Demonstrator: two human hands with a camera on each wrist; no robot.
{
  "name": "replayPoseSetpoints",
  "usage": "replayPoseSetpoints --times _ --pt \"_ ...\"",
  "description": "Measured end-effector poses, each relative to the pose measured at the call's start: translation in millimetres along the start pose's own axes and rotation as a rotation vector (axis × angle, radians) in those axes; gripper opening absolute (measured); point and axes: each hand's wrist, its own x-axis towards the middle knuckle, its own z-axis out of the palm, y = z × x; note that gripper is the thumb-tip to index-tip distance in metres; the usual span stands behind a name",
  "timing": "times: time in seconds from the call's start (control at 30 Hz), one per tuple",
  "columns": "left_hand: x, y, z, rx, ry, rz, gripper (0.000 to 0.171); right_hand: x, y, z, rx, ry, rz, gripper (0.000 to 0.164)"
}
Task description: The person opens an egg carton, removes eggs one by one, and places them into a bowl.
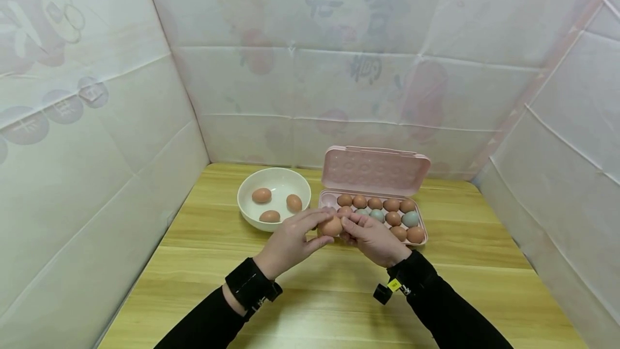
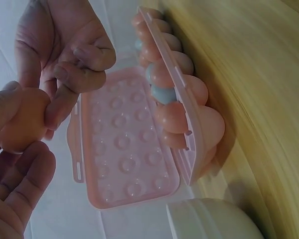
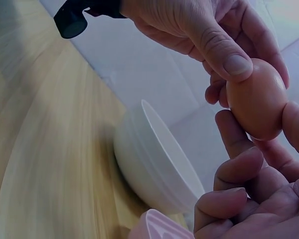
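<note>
The left hand (image 1: 293, 240) and right hand (image 1: 378, 240) pinched one egg (image 1: 331, 227) between them, the box (image 1: 375, 170) just beyond. An early release could drop it, a strong squeeze crack it.

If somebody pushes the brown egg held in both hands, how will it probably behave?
The brown egg would likely roll, being rounded all over. Smooth and faintly glossy, it may slip. Bare and unpadded, it could crack.
</note>
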Motion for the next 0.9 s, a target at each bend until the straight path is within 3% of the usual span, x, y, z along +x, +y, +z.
replayPoseSetpoints --times 0.2,0.33,0.43,0.57,0.7,0.9 --pt "-0.6 -4.4 -2.3 0.033 -0.006 0.007 0.044 -0.3 -1.1 -0.8 -0.051 -0.001 0.003 0.021" --pt "-4.0 -17.8 -10.0 0.066 0.004 -0.027 0.045 -0.8 1.1 -8.5 -0.165 0.080 0.048 0.040" --pt "-8.4 -32.7 -20.2 0.111 0.027 -0.109 0.046 -2.2 4.5 -17.7 -0.269 0.160 0.079 0.053" --pt "-14.0 -52.8 -37.0 0.164 0.029 -0.234 0.046 -5.7 7.6 -28.7 -0.400 0.249 0.093 0.055" --pt "-19.5 -70.1 -52.8 0.170 -0.029 -0.365 0.045 -9.2 10.6 -36.4 -0.483 0.279 0.080 0.048" --pt "-27.8 -94.3 -68.7 0.204 -0.166 -0.546 0.041 -11.9 16.6 -42.3 -0.572 0.309 0.064 0.041"
